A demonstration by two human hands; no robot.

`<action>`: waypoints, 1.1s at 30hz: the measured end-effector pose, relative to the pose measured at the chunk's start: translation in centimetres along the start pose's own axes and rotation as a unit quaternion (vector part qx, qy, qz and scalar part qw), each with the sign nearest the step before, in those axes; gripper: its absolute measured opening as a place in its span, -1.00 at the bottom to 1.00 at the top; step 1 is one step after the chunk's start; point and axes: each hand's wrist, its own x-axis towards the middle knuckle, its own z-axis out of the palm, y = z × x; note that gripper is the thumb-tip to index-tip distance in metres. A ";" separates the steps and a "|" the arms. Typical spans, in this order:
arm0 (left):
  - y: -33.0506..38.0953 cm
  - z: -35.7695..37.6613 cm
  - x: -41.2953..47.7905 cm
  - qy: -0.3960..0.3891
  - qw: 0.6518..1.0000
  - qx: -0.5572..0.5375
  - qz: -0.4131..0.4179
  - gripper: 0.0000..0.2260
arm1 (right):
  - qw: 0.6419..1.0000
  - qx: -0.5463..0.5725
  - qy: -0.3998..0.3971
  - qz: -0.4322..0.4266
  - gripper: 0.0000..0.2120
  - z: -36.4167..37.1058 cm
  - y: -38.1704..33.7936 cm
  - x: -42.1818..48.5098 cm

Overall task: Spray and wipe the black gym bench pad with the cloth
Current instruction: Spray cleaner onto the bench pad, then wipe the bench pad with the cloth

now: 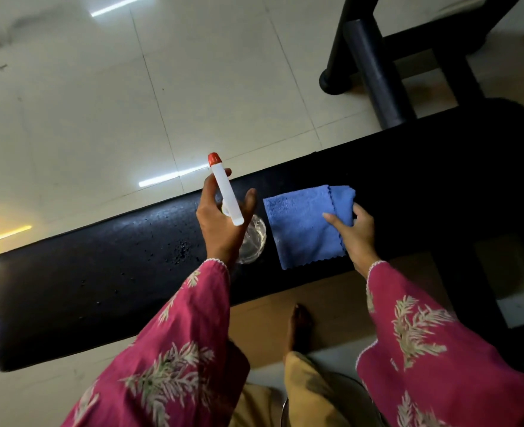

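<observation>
Partly hidden behind the gripping left hand (220, 224), the spray bottle (225, 192); right hand (357, 233) pinching the cloth (300, 226).

Dim scene, ceiling-light glare on glossy floor (85, 97), soft blur, wide-angle edge distortion

Left grip (223, 224) holds a spray bottle (226, 192) over the wet black counter (100, 272); right grip (355, 234) pinches the blue cloth (300, 229) lying there.
</observation>
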 end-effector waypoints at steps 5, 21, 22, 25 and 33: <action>-0.4 1.0 1.2 0.010 0.999 0.026 0.037 -0.49 | 0.999 0.028 0.005 0.036 -0.89 -1.6 1.3 -0.9; -6.5 -2.4 -9.4 -0.033 0.975 -0.001 -0.219 -0.58 | 0.987 0.083 -0.088 0.104 -0.88 -1.5 -0.9 -3.2; -6.7 -1.9 -10.2 -0.066 0.971 -0.002 -0.231 -0.67 | 0.986 0.081 -0.103 0.107 -0.85 -1.5 -1.0 -3.6; -6.3 0.3 -10.2 -0.140 0.941 -0.046 -0.305 -0.71 | 0.977 0.090 -0.151 0.119 -0.74 -1.6 -1.6 -5.0; -7.1 0.3 -8.2 -0.310 0.820 -0.235 -0.419 -0.40 | 0.938 0.194 -0.237 0.163 -0.59 -0.5 -3.1 -8.8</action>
